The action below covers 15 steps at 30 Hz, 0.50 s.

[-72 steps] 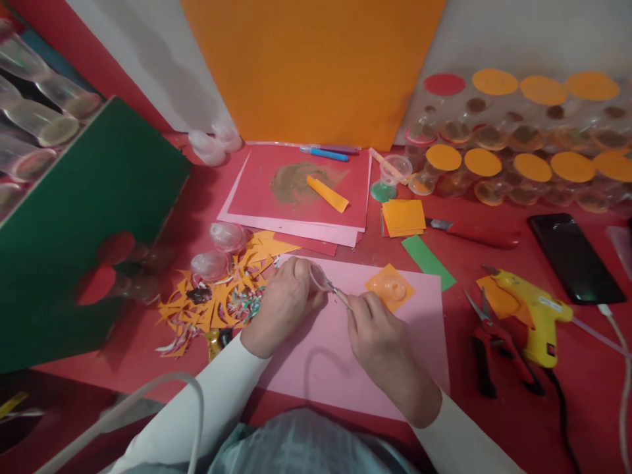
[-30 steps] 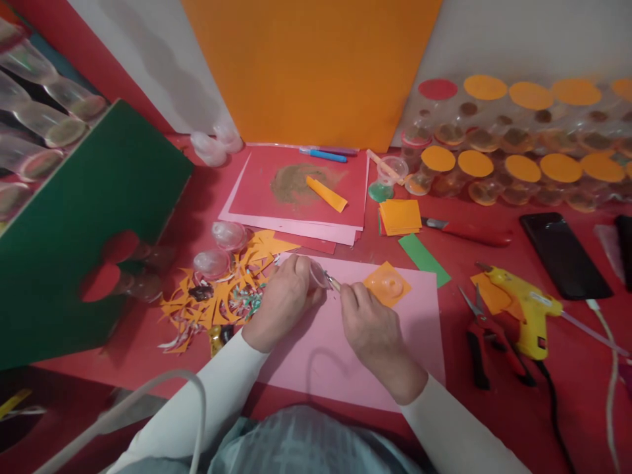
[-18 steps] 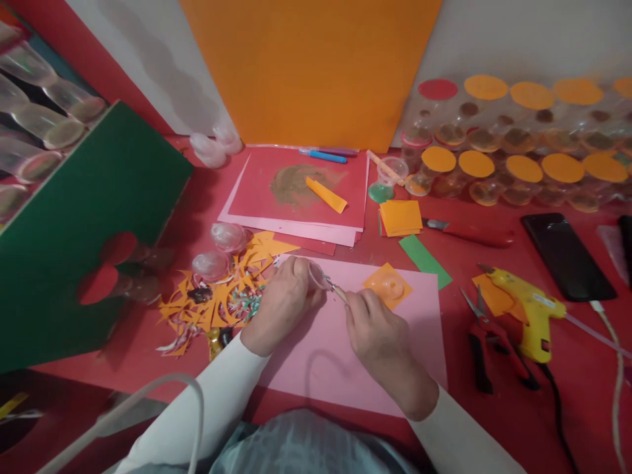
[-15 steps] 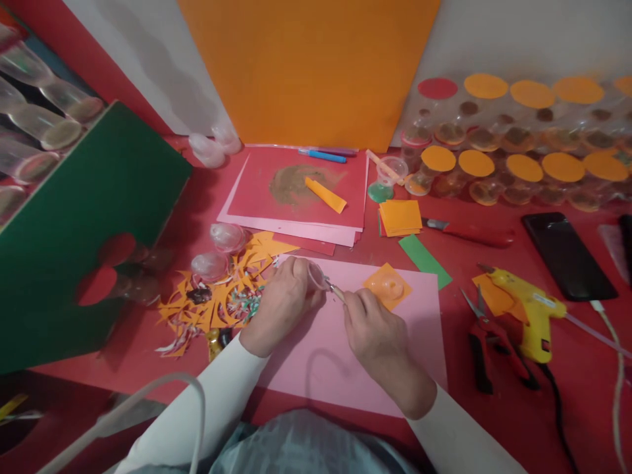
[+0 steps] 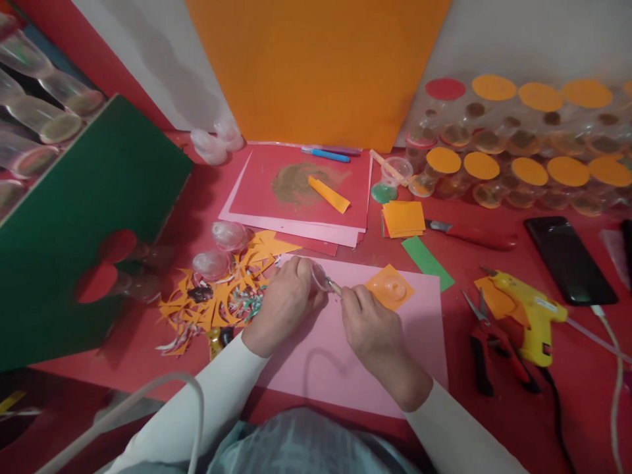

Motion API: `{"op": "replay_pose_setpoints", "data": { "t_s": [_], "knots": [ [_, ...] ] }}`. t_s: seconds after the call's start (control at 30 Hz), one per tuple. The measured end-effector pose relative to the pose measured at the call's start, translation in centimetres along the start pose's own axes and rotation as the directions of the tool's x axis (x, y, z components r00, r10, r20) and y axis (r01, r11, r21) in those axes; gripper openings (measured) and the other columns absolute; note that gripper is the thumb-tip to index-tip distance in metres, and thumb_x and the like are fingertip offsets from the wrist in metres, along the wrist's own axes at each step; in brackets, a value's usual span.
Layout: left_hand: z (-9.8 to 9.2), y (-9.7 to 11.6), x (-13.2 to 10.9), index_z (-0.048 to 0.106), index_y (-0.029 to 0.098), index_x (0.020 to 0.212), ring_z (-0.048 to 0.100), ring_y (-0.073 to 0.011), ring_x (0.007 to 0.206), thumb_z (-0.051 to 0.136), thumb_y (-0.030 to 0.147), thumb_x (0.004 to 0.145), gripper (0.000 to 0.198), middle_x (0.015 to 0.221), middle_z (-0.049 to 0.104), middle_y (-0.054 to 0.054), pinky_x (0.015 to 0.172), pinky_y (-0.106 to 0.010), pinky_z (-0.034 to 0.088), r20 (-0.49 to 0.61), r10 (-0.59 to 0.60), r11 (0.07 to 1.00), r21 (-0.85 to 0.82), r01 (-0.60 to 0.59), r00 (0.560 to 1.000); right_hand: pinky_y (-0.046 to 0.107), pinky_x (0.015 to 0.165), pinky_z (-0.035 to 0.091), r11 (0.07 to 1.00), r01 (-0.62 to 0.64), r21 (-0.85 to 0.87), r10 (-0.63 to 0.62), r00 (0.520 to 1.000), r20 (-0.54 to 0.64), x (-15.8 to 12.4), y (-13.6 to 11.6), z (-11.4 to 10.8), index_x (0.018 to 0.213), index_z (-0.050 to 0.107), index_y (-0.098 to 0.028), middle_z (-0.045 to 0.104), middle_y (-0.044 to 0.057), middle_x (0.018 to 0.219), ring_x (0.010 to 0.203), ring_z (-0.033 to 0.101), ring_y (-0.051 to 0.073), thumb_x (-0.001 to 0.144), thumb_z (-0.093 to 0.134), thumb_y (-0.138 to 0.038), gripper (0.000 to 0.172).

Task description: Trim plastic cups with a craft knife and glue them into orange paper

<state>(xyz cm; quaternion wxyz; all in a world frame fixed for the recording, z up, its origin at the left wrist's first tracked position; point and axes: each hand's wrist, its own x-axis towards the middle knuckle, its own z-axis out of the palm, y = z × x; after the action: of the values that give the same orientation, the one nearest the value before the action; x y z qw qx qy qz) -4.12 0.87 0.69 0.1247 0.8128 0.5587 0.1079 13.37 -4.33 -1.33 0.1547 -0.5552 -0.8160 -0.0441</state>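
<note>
My left hand (image 5: 285,299) is closed around a small clear plastic cup (image 5: 320,276), tilted with its mouth toward the right. In my right hand (image 5: 374,329) is a thin tool (image 5: 334,286) with a light handle, its metal tip at the cup's mouth. Both hands are over a pink sheet (image 5: 336,368). On that sheet, right of the cup, a clear plastic piece (image 5: 395,288) lies on an orange paper square (image 5: 378,284). What the cup holds is too small to tell.
Orange paper scraps (image 5: 217,309) and clear domes (image 5: 230,235) lie left. Knife (image 5: 474,235), pliers-like cutters (image 5: 496,345), yellow glue gun (image 5: 538,316) and phone (image 5: 570,260) are right. A green board (image 5: 83,230) stands left; lidded clear containers (image 5: 481,166) line the back right.
The tool and my right hand have shifted very slightly against the cup. The whole view has moved a little; both hands keep their hold.
</note>
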Motion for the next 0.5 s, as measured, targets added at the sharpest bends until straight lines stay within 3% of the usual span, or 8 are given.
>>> {"op": "replay_pose_setpoints", "data": {
  "t_s": [0.17,0.3,0.5],
  "knots": [
    [-0.1,-0.1,-0.2,0.052,0.020,0.092,0.062,-0.0254,0.086,0.066,0.020,0.083,0.016,0.091,0.063,-0.007,0.076,-0.038,0.050,0.006,0.014,0.999,-0.029,-0.014,1.000,0.030,0.051,0.026,0.997,-0.018,0.072,0.020,0.999,-0.032,0.0,0.2,-0.3,0.087,0.058,-0.019,0.054,0.001,0.072,0.061,0.048,0.015,0.105,0.039,-0.018,0.026],
    [-0.1,-0.3,-0.4,0.052,0.020,0.091,0.061,-0.0246,0.088,0.066,0.020,0.083,0.016,0.092,0.061,-0.007,0.075,-0.036,0.050,-0.054,0.030,0.996,-0.078,-0.034,0.998,0.028,0.050,0.029,0.991,-0.002,0.137,0.011,0.998,-0.063,-0.2,0.5,-1.0,0.084,0.059,-0.018,0.054,0.001,0.070,0.060,0.049,0.015,0.105,0.040,-0.017,0.027],
    [0.1,-0.8,-0.6,0.049,0.019,0.102,0.063,-0.0253,0.088,0.065,0.023,0.084,0.025,0.093,0.062,-0.006,0.075,-0.038,0.050,-0.086,0.005,0.999,-0.037,-0.009,0.996,0.028,0.051,0.030,0.993,0.037,0.111,-0.026,0.995,-0.099,-0.2,0.6,-1.5,0.081,0.058,-0.018,0.051,0.001,0.067,0.058,0.048,0.015,0.104,0.042,-0.016,0.028]
  ]
}}
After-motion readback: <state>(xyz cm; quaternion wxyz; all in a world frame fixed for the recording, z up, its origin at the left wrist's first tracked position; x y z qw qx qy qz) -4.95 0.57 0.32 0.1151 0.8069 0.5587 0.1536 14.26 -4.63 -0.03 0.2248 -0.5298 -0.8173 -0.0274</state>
